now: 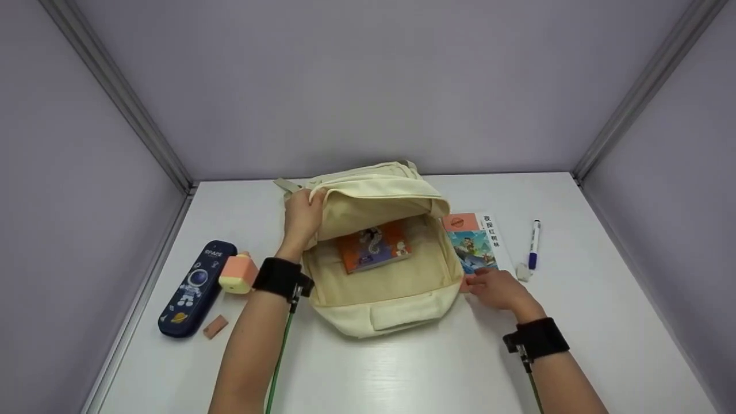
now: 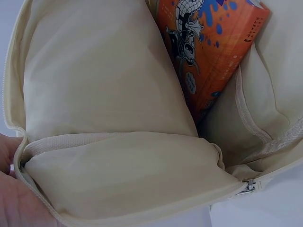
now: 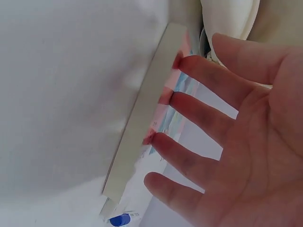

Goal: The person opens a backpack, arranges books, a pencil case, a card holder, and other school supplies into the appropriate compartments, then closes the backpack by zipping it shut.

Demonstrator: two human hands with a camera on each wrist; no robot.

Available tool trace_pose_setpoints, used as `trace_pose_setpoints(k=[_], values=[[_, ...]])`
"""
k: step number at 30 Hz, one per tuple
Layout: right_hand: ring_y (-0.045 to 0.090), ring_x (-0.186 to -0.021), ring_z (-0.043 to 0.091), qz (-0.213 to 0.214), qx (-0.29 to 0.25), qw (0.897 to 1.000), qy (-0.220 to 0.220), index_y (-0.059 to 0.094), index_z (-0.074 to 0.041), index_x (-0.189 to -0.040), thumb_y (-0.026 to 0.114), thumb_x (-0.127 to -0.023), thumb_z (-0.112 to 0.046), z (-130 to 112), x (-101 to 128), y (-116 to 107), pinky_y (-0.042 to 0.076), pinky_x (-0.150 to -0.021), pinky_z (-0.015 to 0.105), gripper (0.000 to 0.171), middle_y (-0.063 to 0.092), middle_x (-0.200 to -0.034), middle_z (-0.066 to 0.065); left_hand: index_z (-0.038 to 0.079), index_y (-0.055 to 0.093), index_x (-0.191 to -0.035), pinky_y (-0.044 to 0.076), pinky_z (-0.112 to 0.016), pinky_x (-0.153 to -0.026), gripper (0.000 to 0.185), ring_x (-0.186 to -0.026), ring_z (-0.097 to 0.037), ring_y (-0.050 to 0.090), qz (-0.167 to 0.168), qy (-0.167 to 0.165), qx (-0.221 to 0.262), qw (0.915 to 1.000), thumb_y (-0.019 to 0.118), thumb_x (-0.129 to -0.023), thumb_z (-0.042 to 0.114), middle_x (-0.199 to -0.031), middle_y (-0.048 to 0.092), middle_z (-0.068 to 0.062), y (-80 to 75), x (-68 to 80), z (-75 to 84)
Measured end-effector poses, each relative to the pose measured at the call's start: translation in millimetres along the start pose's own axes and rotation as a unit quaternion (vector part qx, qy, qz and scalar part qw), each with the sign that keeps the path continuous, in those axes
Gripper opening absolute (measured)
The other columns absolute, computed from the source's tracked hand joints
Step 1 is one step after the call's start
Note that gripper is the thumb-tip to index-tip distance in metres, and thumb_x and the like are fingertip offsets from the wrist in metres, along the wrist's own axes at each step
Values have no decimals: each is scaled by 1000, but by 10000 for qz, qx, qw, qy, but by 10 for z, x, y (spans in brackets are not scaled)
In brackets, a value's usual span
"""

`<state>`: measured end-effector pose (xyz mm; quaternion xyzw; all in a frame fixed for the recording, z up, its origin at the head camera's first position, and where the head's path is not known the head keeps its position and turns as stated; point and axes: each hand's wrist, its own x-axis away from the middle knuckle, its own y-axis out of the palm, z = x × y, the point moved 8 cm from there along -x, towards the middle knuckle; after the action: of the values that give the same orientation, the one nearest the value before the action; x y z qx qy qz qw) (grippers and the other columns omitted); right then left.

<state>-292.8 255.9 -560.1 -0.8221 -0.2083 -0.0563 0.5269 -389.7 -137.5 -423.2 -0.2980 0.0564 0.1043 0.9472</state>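
Note:
A cream backpack [image 1: 345, 319] lies unzipped on the white table, its main compartment facing up. My left hand [image 1: 303, 221] pinches the edge of its raised flap [image 2: 94, 66] at the left side. Inside the compartment lies an orange and purple book [image 1: 374, 247] with a seahorse-like figure on its cover. My right hand [image 1: 499, 290] is at the near edge of a second book [image 1: 474, 250], which has a pink, blue and white cover. In the right wrist view its spread fingertips [image 3: 161, 139] touch that book's cover beside the thick page edge. The backpack overlaps this book's left side.
Left of the backpack are a dark blue astronaut pencil case [image 1: 195, 290], a pink and yellow block-shaped object [image 1: 238, 273] and a small brownish-pink piece [image 1: 215, 326]. On the right lie a blue-capped marker [image 1: 535, 244] and a small whitish piece [image 1: 522, 272]. Grey walls enclose the table.

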Motion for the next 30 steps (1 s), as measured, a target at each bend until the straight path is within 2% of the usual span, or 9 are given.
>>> trace_pose_setpoints(k=[4,8,11,16,22,27,30], values=[[56,-110,44,503,-556,9969,233,65,8,-119,55,-99,-16,165,0,-119,44,-91,56,33,58,-121,29,12,43,-64,32,-30,-56,42,-57,-17,39,0,3,16,10000,55,-102,27,-61,39,0,2,-3,-6],[57,-98,42,1041,-559,9876,1033,59,14,-120,62,-95,-18,423,27,-215,48,-81,53,41,54,-114,34,12,43,-64,32,-31,-56,42,-59,-18,39,15,14,-1,10000,55,-101,27,-62,39,-1,1,-6,-9],[57,-90,42,1235,-521,9773,1638,55,17,-117,65,-92,-22,588,84,-240,50,-69,50,47,51,-110,37,12,41,-64,31,-31,-56,43,-58,-18,38,27,29,-17,10000,56,-101,27,-62,37,0,-1,-8,-2],[57,-74,32,1309,-790,9633,2208,52,15,-110,71,-89,-35,718,149,-227,46,-53,40,57,52,-101,32,11,42,-65,32,-30,-57,42,-58,-18,38,-128,-39,4,9999,53,-103,28,-62,38,-1,17,-6,-10],[55,-76,33,1221,-878,9549,2560,46,19,-118,75,-84,-44,788,164,-196,46,-57,41,77,52,-102,35,11,47,-68,34,-31,-58,39,-61,-19,42,-148,-94,-17,9998,53,-102,28,-64,42,-2,23,4,-15],[54,-85,36,1064,-1480,9514,2480,28,28,-128,77,-83,-42,840,166,-154,48,-68,44,97,51,-109,40,11,46,-68,34,-32,-59,40,-61,-20,41,-133,-115,14,9998,53,-102,28,-65,40,-2,19,12,-10],[53,-86,35,1025,-1727,9474,2490,26,28,-128,79,-82,-41,866,171,-151,48,-70,43,98,51,-109,39,11,46,-68,34,-32,-59,39,-61,-19,42,-149,-112,19,9998,53,-102,28,-64,41,-2,24,13,-3]])
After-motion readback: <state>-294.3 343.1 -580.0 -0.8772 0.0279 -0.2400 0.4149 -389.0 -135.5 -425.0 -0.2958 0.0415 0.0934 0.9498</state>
